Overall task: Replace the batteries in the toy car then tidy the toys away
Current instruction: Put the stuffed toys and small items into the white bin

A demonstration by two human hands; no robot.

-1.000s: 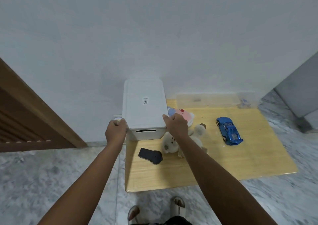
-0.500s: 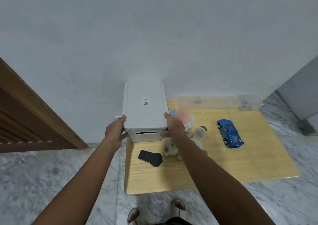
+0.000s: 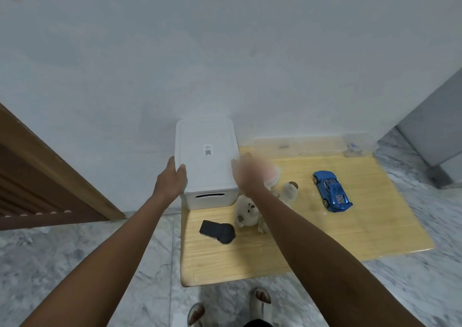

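Observation:
A white lidded storage box (image 3: 207, 161) stands on the back left corner of a low wooden table (image 3: 350, 229). My left hand (image 3: 172, 179) rests open against the box's left side. My right hand (image 3: 247, 174), blurred with fingers spread, hovers just right of the box and holds nothing. A blue toy car (image 3: 331, 191) sits on the table's right part. A black remote control (image 3: 218, 231) lies near the front left. A white teddy bear (image 3: 246, 211) lies beside my right forearm, and a pink plush toy (image 3: 272, 176) is partly hidden behind my right hand.
A clear plastic box (image 3: 297, 144) and a small clear bag (image 3: 355, 146) sit along the wall at the table's back. A brown wooden door (image 3: 37, 176) stands at the left. The floor is grey marble (image 3: 75, 251). My feet (image 3: 230, 306) show below the table's front edge.
Both hands have let go of the white box, which now rests on the table. My right hand has lifted away to the right; my left hand has opened against the box's side.

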